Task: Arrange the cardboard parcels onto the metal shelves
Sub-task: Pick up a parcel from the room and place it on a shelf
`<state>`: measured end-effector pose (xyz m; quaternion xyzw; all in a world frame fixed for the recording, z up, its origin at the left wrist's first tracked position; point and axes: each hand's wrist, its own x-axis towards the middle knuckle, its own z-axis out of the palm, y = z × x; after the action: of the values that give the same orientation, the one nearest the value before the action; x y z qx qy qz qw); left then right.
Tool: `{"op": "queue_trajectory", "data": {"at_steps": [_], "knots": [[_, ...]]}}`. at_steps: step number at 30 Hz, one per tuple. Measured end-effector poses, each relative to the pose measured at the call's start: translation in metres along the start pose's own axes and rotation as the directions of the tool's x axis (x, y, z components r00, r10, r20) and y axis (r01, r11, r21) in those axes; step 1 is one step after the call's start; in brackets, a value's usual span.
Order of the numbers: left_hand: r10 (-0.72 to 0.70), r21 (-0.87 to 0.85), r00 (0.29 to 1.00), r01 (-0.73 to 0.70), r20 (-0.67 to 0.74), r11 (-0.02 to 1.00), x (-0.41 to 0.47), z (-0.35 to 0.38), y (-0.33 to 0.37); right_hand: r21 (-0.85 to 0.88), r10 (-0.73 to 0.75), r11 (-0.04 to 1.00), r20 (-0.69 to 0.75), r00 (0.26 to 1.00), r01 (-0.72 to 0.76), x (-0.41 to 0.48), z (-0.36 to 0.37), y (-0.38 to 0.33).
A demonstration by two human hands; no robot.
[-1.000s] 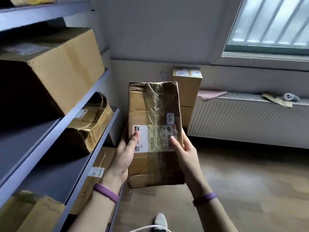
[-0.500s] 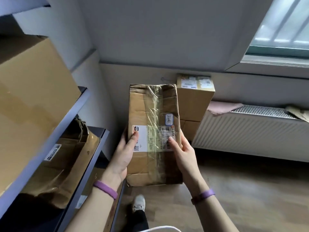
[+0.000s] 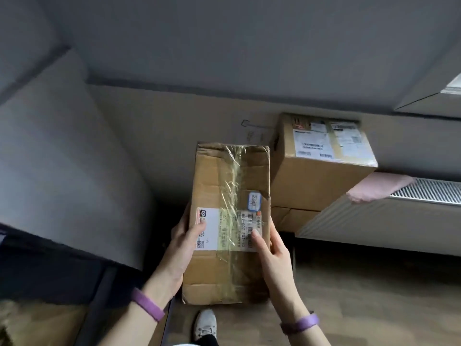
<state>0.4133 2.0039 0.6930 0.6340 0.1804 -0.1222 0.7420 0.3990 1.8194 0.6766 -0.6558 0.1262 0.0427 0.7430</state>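
The left hand [image 3: 185, 242] and right hand [image 3: 272, 248] grip the parcel [image 3: 229, 186] by its long sides, thumbs on top; better to hold it level up to the shelf [image 3: 99, 288] edge.

Dim, soft daylight from upper right; edges blurred, warped.

holds the parcel [image 3: 229, 221] at centre, left hand [image 3: 183, 248] on its left edge and right hand [image 3: 272, 250] on its right edge, above a shoe [image 3: 205, 323] on the floor [image 3: 374, 295]. has behind it to the right two stacked boxes [image 3: 316, 176] against the wall, just left of the radiator [image 3: 374, 228] with a cloth [image 3: 379, 189] on top. has the shelf [image 3: 99, 290] at lower left.
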Motion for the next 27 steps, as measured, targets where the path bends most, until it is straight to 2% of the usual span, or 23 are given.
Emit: {"op": "queue_trajectory", "data": {"at_steps": [6, 14, 21, 27], "knots": [[-0.111, 0.099, 0.990, 0.120, -0.091, 0.988, 0.106, -0.010, -0.078, -0.018, 0.137, 0.990, -0.049, 0.989, -0.138, 0.084, -0.006, 0.094], [-0.157, 0.138, 0.987, 0.160, -0.034, 0.977, 0.226, -0.026, -0.229, -0.021, 0.234, 0.971, -0.110, 0.966, -0.238, 0.171, -0.018, 0.264], [-0.265, 0.143, 0.964, 0.266, -0.032, 0.953, 0.279, -0.047, -0.350, -0.018, 0.329, 0.944, -0.072, 0.942, -0.331, 0.203, -0.031, 0.391], [-0.303, 0.243, 0.952, 0.305, -0.049, 0.921, 0.303, -0.067, -0.401, -0.057, 0.390, 0.919, -0.014, 0.921, -0.390, 0.207, -0.026, 0.460]]}}
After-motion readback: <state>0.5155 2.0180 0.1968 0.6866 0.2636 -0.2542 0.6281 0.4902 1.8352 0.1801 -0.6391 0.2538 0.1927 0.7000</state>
